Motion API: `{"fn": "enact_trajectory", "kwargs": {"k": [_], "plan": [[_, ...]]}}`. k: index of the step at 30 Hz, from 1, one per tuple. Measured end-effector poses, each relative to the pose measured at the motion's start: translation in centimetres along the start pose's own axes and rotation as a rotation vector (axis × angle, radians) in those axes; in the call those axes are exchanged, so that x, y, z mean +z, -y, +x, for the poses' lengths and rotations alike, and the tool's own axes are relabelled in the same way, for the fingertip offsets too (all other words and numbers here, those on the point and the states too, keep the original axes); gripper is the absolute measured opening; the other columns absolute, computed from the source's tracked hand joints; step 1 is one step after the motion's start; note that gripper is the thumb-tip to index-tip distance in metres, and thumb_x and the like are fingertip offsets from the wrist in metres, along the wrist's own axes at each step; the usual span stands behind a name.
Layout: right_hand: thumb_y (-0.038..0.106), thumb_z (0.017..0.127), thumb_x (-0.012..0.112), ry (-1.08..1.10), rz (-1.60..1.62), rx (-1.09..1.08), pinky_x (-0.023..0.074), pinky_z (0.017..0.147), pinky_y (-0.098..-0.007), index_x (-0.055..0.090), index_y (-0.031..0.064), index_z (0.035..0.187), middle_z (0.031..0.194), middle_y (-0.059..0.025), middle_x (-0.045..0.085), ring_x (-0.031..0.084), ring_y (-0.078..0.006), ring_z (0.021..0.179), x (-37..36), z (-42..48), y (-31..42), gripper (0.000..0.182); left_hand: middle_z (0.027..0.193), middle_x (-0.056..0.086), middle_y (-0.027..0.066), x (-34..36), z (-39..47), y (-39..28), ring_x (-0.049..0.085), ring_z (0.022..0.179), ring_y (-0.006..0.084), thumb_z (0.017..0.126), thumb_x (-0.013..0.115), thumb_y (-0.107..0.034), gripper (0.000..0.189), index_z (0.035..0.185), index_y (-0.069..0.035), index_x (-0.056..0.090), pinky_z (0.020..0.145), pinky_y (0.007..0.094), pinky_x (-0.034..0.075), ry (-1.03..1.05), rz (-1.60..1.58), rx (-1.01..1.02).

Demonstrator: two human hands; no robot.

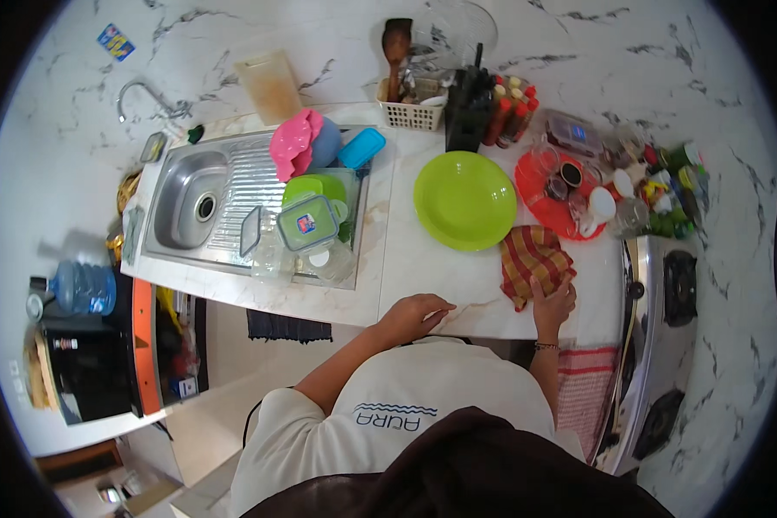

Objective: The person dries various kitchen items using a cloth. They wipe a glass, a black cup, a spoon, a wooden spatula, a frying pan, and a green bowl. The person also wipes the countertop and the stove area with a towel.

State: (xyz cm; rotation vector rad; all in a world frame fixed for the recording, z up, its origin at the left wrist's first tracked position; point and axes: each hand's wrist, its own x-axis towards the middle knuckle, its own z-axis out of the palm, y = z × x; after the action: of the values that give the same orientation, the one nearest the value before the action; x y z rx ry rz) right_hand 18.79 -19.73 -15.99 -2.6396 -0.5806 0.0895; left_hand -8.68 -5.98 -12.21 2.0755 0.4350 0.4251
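Observation:
My right hand (554,302) rests on the near edge of a red and yellow checked cloth (532,260), which lies bunched on the marble-patterned counter (421,278). Beside the cloth, up and to the left, is a lime green plate (465,201) with nothing on it. My left hand (421,315) hovers at or just above the counter's front edge, fingers loosely bent, holding nothing. A red tray (526,176) with glass jars and white cups stands right of the plate.
At the left is a steel sink (191,226); food containers, a green box (304,186) and a pink bowl (294,146) crowd its drainboard. A black knife block (466,110), sauce bottles (511,120) and a utensil basket (410,115) line the wall. A gas stove (654,349) stands right.

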Motion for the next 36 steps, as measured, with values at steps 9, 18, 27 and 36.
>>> {"fn": "enact_trajectory", "kwargs": {"k": [9, 18, 27, 36], "plan": [[0.040, 0.069, 0.073, 0.023, -0.014, -0.181, 0.0302, 0.098, -0.0495, 0.052, 0.0022, 0.116, 0.125, -0.0176, 0.042, 0.035, -0.0362, 0.119, 0.4, 3.1, -0.6, 0.063, 0.092, 0.065, 0.0108, -0.2, 2.5, -1.0, 0.063, 0.084, 0.0273, 0.080, 0.059, -0.002, 0.020, 0.100, -0.006, 0.065, 0.073, 0.0342, 0.051, -0.185, 0.116, -0.121], [0.021, 0.087, 0.056, 0.674, 1.487, -0.052, 0.0364, 0.102, -0.0357, 0.040, 0.0010, 0.131, 0.131, -0.0143, 0.046, 0.047, -0.0249, 0.119, -6.3, 4.8, 0.0, 0.052, 0.110, 0.062, 0.0122, -13.1, 4.7, 1.7, 0.059, 0.103, 0.0278, 0.076, 0.064, 0.002, 0.034, 0.109, -0.005, 0.060, 0.085, 0.0351, 0.046, -0.879, 0.470, -0.085], [0.036, 0.088, 0.051, 0.624, 2.081, 0.023, 0.0373, 0.100, -0.0492, 0.036, 0.0057, 0.133, 0.127, -0.0118, 0.049, 0.050, -0.0312, 0.114, -12.1, -1.3, 5.8, 0.056, 0.132, 0.040, 0.0276, -27.8, 4.0, 13.2, 0.041, 0.122, 0.0389, 0.067, 0.077, -0.019, 0.083, 0.133, 0.005, 0.032, 0.101, 0.0427, 0.036, -0.778, 0.628, -0.407], [0.039, 0.082, 0.059, 0.587, 2.013, 0.031, 0.0354, 0.100, -0.0551, 0.034, 0.0064, 0.134, 0.129, -0.0132, 0.047, 0.050, -0.0344, 0.115, -6.4, -9.7, 9.0, 0.066, 0.128, 0.045, 0.0261, -32.6, 3.9, 19.7, 0.048, 0.116, 0.0384, 0.064, 0.078, -0.026, 0.086, 0.134, -0.001, 0.034, 0.096, 0.0410, 0.041, -0.512, 0.461, -0.362]]}}
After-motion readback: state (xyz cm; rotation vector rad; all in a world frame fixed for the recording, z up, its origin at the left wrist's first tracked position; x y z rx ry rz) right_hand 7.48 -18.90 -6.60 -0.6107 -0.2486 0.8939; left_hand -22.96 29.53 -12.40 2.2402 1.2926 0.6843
